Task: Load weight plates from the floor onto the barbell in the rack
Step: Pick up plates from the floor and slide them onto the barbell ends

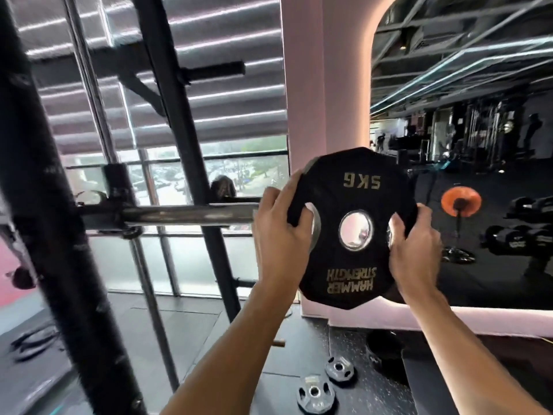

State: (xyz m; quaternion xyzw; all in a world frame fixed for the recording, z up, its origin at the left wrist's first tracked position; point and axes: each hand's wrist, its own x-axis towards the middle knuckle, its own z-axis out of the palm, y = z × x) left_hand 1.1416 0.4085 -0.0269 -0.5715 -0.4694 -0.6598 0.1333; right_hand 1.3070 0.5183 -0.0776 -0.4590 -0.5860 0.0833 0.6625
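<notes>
I hold a black 5 kg weight plate (353, 190) upright in both hands, its gold lettering upside down. My left hand (279, 223) grips its left edge and my right hand (414, 253) its right edge. The plate's centre hole faces me, just right of the free end of the barbell sleeve (185, 213). The bar lies level in the black rack (51, 220), and its tip is hidden behind my left hand. Two small grey plates (315, 395) (339, 369) lie flat on the floor below.
Black rack uprights (182, 121) and a storage peg (215, 68) stand close on the left before a window. A pink pillar (302, 85) and a mirror wall (478, 145) are right behind the plate. A dark round object (384, 347) sits on the floor by the wall.
</notes>
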